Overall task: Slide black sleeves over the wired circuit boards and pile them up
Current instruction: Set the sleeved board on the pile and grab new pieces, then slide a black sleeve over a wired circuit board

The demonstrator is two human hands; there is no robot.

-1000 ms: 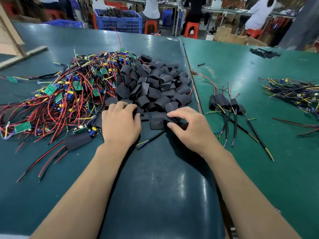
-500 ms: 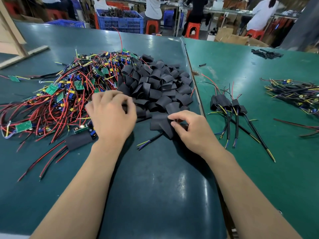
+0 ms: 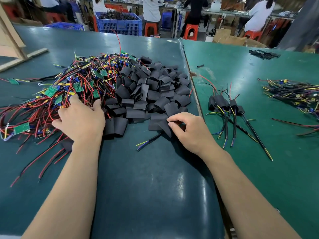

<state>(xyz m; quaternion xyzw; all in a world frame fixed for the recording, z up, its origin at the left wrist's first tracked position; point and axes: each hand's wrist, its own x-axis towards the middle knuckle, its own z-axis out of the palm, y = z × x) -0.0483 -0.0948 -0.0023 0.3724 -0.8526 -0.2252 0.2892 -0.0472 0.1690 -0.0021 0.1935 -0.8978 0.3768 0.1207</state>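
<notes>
Left hand (image 3: 79, 120) lies spread-fingered on the wired circuit boards (image 3: 57, 97); right hand (image 3: 187, 129) pinches a black sleeve (image 3: 159, 124) at the heap's near edge. Best lift one board clear of tangled wires before sleeving

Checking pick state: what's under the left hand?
The left hand rests, fingers spread, on the tangle of wired circuit boards, beside the black sleeves. Whatever lies beneath its palm is covered.
</notes>
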